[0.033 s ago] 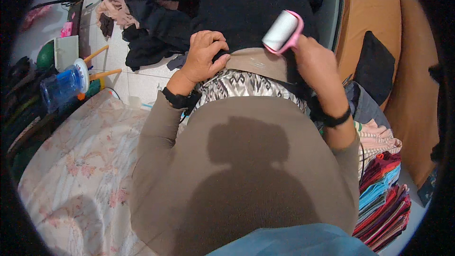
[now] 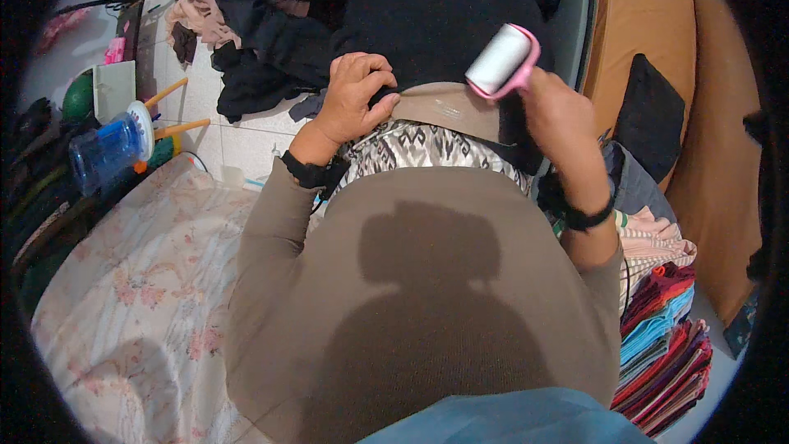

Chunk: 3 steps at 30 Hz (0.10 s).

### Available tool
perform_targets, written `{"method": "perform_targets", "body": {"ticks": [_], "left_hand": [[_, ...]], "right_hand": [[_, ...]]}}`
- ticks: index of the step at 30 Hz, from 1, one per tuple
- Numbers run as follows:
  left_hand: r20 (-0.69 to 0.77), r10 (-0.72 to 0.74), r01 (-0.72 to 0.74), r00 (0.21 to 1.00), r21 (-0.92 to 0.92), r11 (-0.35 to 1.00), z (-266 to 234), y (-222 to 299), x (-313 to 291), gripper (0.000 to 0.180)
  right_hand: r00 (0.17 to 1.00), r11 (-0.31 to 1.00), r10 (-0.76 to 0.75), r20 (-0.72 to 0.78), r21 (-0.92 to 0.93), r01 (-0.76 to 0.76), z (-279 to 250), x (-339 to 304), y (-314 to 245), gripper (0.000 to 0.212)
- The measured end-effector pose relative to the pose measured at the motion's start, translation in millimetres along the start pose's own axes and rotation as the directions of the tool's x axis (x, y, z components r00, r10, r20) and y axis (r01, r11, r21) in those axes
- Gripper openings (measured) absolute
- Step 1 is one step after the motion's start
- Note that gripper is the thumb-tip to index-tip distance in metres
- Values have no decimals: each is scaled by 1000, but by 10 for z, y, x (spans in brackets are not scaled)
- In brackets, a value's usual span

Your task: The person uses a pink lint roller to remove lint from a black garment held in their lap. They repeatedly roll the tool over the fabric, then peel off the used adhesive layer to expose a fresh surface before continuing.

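Observation:
A lint roller [image 2: 500, 59] with a white sticky sleeve and a pink handle is gripped in my right hand [image 2: 561, 119], its roller over the lower right of a black garment [image 2: 436, 20]. That garment is spread across my lap, and a beige band [image 2: 448, 108] with pale marks runs along its near edge. My left hand [image 2: 355, 99] has its fingers curled over the garment's near left edge, the thumb pressed beside the beige band. Patterned black-and-white cloth [image 2: 431, 146] shows between the band and my brown top.
Dark clothes [image 2: 271, 57] lie heaped on the tiled floor at the far left. A blue plastic bottle [image 2: 107, 152] and floral cloth [image 2: 148, 279] are on my left. Folded colourful cloths [image 2: 666, 362] are stacked at my right, by an orange-brown cushioned piece [image 2: 637, 25].
My right hand and the lint roller have shifted slightly to the right and nearer to me. My left hand stays in place on the black garment.

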<state>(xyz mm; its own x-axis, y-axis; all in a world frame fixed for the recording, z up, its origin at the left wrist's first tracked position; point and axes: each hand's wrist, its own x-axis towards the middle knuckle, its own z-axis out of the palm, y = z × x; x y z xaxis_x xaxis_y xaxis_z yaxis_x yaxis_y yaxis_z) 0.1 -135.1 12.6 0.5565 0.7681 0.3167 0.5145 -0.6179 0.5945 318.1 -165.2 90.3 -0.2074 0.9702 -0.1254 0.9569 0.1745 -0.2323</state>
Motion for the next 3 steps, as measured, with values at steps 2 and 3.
{"method": "perform_targets", "body": {"ticks": [2,3], "left_hand": [[-25,5,-6,1000,-11,1000,18,-4,-12,21],[-31,3,-3,1000,-17,1000,21,-11,-20,21]], "right_hand": [[989,992,125,84,-45,-122,-277,-182,82,21],[984,988,146,106,29,-149,-405,-238,118,28]]}}
